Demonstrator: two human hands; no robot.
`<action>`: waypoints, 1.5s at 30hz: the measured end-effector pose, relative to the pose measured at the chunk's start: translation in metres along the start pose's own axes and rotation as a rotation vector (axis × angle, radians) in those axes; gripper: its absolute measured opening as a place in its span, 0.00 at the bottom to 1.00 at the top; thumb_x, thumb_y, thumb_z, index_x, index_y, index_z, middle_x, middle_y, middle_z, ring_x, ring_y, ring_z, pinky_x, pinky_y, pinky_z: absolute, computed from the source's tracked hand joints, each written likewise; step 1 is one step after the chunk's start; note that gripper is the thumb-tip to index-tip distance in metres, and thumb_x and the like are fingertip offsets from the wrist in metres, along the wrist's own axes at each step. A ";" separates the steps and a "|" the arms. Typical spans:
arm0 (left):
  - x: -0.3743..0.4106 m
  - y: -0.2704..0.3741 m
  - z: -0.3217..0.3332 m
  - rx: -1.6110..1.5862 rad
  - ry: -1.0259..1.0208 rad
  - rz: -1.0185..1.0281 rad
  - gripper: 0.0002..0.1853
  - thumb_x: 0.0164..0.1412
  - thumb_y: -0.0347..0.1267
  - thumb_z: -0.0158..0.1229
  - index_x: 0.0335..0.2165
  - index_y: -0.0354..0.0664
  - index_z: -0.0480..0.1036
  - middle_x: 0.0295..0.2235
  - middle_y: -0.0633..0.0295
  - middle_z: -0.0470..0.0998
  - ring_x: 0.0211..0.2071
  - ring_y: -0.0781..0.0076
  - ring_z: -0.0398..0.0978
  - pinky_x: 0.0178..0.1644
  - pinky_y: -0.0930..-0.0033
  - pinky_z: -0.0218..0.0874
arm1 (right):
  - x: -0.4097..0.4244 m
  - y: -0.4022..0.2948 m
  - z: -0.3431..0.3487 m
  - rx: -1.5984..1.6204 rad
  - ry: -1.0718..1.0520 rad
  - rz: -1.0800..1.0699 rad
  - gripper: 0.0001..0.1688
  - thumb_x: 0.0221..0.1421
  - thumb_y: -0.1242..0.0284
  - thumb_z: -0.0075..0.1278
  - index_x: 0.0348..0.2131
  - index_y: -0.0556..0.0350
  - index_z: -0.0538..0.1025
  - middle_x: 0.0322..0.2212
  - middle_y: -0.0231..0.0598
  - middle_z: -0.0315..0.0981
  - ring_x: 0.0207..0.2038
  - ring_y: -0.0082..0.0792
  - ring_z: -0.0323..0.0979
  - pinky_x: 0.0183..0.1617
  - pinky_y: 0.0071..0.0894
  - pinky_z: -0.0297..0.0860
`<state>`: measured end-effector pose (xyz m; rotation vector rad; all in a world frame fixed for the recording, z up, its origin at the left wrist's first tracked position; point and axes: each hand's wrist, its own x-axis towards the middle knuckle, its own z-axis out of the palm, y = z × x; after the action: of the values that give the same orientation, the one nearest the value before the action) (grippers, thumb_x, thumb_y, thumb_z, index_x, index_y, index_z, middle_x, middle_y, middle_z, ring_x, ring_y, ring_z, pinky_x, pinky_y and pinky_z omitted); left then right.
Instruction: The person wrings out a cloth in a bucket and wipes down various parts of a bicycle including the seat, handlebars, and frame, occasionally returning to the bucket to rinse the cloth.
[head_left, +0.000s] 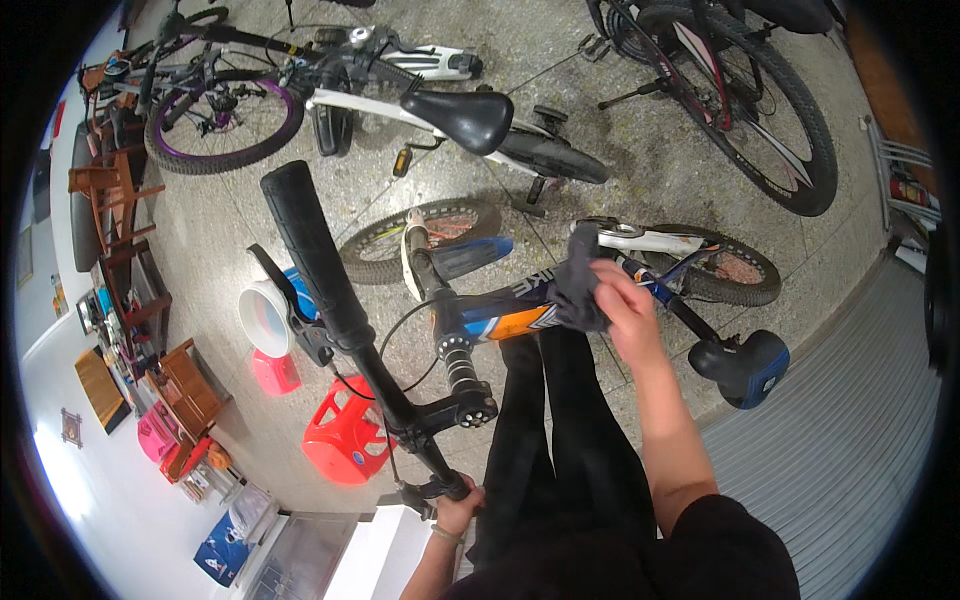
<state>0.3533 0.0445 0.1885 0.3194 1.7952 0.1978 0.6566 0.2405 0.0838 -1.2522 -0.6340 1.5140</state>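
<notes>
My left hand (457, 512) is wrapped around the near end of a black bicycle handlebar (397, 401). The far rubber grip (315, 247) and its brake lever (274, 274) point away from me. In my right hand (630, 307) is a bunched dark grey cloth (577, 289), lying against the bicycle frame tube (510, 322), which is dark with blue and orange graphics. The cloth covers part of that tube. This bicycle stands across in front of my legs, its front wheel (360, 262) with a blue mudguard (472, 259) to the left and its saddle (742, 371) to the right.
Beyond stands a white child's bicycle (375, 106) with a black saddle. Farther off are a purple-rimmed bicycle (289, 131) and a black-and-red one (720, 112). A white bucket (262, 319) and red plastic stools (345, 442) stand left. A ridged metal shutter (832, 465) lies right.
</notes>
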 end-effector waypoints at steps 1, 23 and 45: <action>0.001 -0.001 -0.002 0.020 -0.015 -0.016 0.09 0.43 0.21 0.56 0.21 0.41 0.63 0.15 0.64 0.67 0.17 0.74 0.68 0.21 0.75 0.60 | 0.017 0.000 0.009 -0.161 -0.065 -0.042 0.15 0.51 0.72 0.46 0.35 0.70 0.71 0.38 0.40 0.65 0.42 0.31 0.64 0.48 0.27 0.58; 0.007 0.000 -0.020 -0.001 -0.034 -0.062 0.10 0.41 0.22 0.57 0.20 0.42 0.63 0.15 0.68 0.65 0.15 0.79 0.65 0.19 0.78 0.56 | 0.145 0.100 0.167 -0.593 -0.406 -0.538 0.11 0.44 0.78 0.48 0.33 0.57 0.72 0.34 0.44 0.66 0.39 0.44 0.64 0.43 0.36 0.62; 0.005 0.028 -0.045 0.898 -0.304 0.670 0.09 0.51 0.37 0.50 0.32 0.51 0.72 0.33 0.64 0.74 0.35 0.58 0.71 0.36 0.55 0.58 | 0.138 0.091 0.185 -1.182 -0.873 -0.265 0.11 0.49 0.68 0.45 0.31 0.55 0.75 0.26 0.45 0.70 0.34 0.43 0.68 0.41 0.35 0.62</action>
<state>0.3117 0.0746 0.2033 1.5055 1.3220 -0.2039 0.4608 0.3746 0.0108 -1.1335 -2.4053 1.4021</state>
